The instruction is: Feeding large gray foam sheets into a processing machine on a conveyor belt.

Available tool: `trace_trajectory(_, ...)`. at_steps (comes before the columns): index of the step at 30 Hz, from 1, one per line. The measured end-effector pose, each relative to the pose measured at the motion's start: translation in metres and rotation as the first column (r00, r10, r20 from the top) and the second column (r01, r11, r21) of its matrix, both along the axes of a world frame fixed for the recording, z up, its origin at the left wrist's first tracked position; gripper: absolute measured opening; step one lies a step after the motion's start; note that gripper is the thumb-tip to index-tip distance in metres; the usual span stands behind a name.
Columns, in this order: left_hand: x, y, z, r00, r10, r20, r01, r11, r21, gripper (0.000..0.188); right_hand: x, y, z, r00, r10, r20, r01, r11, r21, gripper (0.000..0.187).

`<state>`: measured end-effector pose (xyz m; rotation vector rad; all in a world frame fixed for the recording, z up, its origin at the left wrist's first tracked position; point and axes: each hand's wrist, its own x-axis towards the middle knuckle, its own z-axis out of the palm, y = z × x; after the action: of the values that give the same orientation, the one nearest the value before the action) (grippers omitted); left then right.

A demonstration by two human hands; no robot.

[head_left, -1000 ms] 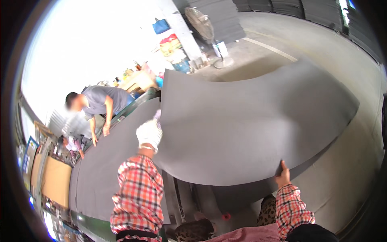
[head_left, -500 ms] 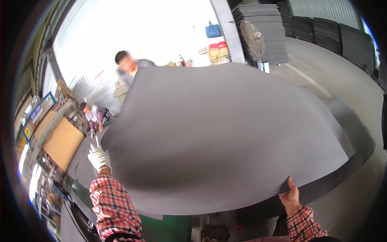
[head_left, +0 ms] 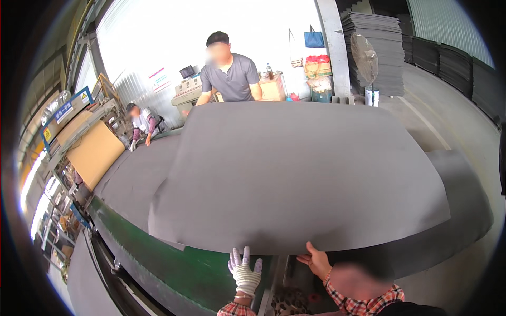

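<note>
A large, thin dark grey sheet (head_left: 305, 174) lies across the work surface in front of me, its near edge slightly curved. My left hand (head_left: 245, 271), in a whitish glove, is at that near edge with fingers spread and nothing gripped. To its right, my right hand (head_left: 318, 260) is bare, its thumb raised against the sheet's edge and its fingers stretched toward the left. Contact of the fingers with the underside cannot be made out. More grey sheet material (head_left: 142, 168) extends under and left of the top sheet.
Across the sheet stands a person (head_left: 232, 76) in a grey shirt; another person (head_left: 142, 124) leans in at far left. A machine with a tan roll (head_left: 97, 152) stands left. A green bed (head_left: 158, 253) runs along the front. A fan (head_left: 365, 59) and stacked sheets (head_left: 377, 50) are back right.
The raised, billowing sheet has settled flatter. My left hand has moved right from its far left side to the near edge, and my right hand has shifted left. The person opposite shows more fully.
</note>
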<state>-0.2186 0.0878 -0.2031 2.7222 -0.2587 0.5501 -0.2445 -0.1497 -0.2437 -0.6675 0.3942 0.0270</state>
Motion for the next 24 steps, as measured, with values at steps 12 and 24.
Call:
trace_trajectory(12, -0.014, -0.015, -0.008, 0.994, 0.089, 0.063, -0.099, 0.982, 0.162, 0.063, -0.159, -0.145, -0.278, 0.674, -0.005, -0.739, -0.705, -0.305, -0.64, 0.081)
trace_trajectory(24, -0.122, -0.143, -0.019, 0.838, -0.29, -0.463, 0.407, 0.896, 0.177, 0.054, -0.195, -0.25, -0.288, 0.891, 0.279, -0.359, -0.137, -0.589, -0.796, 0.032)
